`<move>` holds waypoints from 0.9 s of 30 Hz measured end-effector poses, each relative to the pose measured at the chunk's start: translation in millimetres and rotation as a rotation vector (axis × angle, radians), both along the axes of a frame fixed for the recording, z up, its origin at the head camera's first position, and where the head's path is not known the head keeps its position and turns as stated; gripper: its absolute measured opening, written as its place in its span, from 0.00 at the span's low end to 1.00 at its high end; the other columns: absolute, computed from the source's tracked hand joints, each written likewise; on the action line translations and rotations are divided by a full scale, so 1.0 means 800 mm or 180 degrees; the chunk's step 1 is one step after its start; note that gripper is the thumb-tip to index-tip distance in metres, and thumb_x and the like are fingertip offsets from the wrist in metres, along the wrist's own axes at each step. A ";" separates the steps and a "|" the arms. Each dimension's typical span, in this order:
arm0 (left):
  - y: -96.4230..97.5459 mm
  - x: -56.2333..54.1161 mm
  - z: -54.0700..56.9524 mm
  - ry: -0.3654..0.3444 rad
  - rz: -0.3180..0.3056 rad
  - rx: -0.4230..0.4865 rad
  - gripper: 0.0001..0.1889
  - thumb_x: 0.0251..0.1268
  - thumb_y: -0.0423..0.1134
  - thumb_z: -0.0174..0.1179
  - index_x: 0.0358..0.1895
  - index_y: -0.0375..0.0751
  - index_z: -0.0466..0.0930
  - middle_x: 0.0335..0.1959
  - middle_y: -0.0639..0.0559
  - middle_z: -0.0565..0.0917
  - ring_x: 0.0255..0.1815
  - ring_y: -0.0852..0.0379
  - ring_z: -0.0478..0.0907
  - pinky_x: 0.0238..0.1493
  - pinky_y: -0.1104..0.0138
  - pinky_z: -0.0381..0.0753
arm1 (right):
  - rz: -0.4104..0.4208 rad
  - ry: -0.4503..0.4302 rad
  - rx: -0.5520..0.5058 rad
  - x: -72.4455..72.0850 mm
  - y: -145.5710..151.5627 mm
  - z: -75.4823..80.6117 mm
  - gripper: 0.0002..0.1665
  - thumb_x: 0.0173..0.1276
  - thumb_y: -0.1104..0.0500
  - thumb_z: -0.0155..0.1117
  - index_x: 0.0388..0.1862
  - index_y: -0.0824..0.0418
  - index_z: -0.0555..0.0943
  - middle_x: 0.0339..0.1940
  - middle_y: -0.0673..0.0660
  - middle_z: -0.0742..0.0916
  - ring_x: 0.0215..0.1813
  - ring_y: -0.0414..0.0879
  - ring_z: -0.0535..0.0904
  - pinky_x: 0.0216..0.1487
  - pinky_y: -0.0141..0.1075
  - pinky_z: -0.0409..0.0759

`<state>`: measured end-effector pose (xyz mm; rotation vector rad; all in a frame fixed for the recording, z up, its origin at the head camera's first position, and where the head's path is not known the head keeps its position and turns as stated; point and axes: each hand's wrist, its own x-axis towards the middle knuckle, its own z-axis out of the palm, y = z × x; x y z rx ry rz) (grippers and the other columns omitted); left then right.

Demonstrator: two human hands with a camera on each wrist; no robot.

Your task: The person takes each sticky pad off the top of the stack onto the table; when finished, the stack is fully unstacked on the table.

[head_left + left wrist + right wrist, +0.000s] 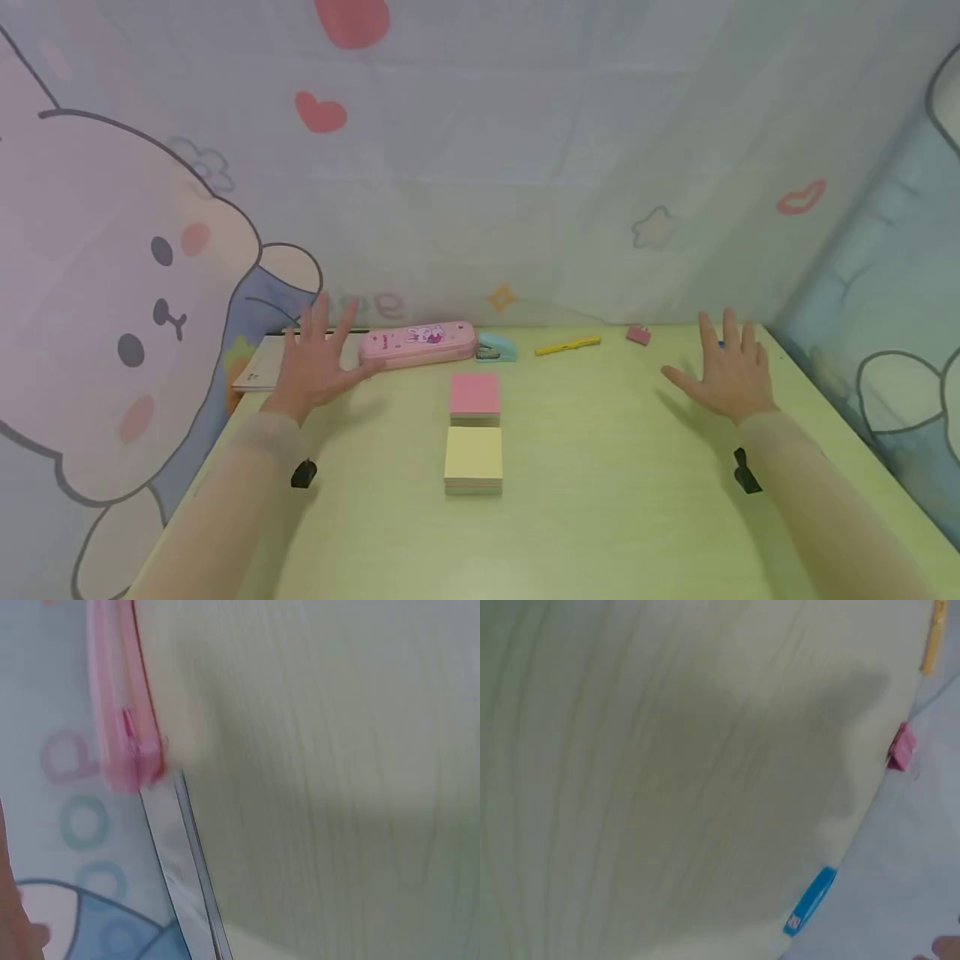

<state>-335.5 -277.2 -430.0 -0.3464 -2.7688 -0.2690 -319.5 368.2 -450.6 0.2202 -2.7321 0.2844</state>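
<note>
My left hand [315, 367] is held over the table's left side with its fingers spread, holding nothing. It partly covers a white notebook [258, 364], and its thumb overlaps the left end of a pink pencil case [417, 344]. On the right, my right hand [731, 373] has spread fingers too and casts a shadow on the tabletop. Behind it lies a small blue object [811, 901], mostly hidden in the head view. Between the hands, a pink sticky-note pad [475, 393] lies just behind a yellow sticky-note pad [473, 454].
Along the back edge are a mint stapler [495, 347] beside the pencil case, a yellow pen [567, 346] and a pink binder clip [638, 335]. A printed curtain [525, 167] hangs behind the light green table [600, 500].
</note>
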 end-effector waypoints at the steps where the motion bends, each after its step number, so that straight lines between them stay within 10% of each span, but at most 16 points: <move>1: 0.005 0.004 0.001 -0.0047 -0.0051 0.0123 0.57 0.63 0.78 0.57 0.88 0.58 0.41 0.87 0.36 0.37 0.81 0.21 0.51 0.71 0.25 0.56 | 0.0068 -0.0054 -0.0088 0.001 -0.003 0.000 0.67 0.68 0.27 0.64 0.87 0.65 0.48 0.82 0.81 0.53 0.77 0.86 0.51 0.70 0.79 0.54; 7: 0.041 0.047 0.000 -0.0409 -0.0611 0.1057 0.45 0.70 0.62 0.65 0.84 0.54 0.57 0.82 0.40 0.62 0.73 0.32 0.71 0.64 0.34 0.75 | 0.0588 -0.0673 -0.0818 0.009 -0.044 0.007 0.61 0.73 0.33 0.66 0.87 0.65 0.49 0.83 0.75 0.59 0.81 0.75 0.53 0.74 0.74 0.56; 17: 0.108 0.097 -0.033 -0.2053 -0.1848 0.2680 0.33 0.72 0.38 0.69 0.77 0.41 0.69 0.76 0.39 0.71 0.70 0.33 0.74 0.68 0.46 0.78 | 0.1552 -0.1429 -0.1394 0.018 -0.180 0.008 0.51 0.75 0.38 0.67 0.85 0.58 0.58 0.81 0.61 0.71 0.80 0.63 0.66 0.76 0.64 0.65; 27: 0.120 0.112 -0.049 -0.2251 -0.1777 0.2903 0.30 0.68 0.36 0.72 0.73 0.44 0.75 0.75 0.43 0.72 0.70 0.36 0.74 0.67 0.49 0.80 | 0.1925 -0.1765 -0.1391 0.004 -0.277 -0.005 0.55 0.68 0.37 0.74 0.85 0.55 0.60 0.83 0.54 0.69 0.81 0.56 0.65 0.78 0.56 0.66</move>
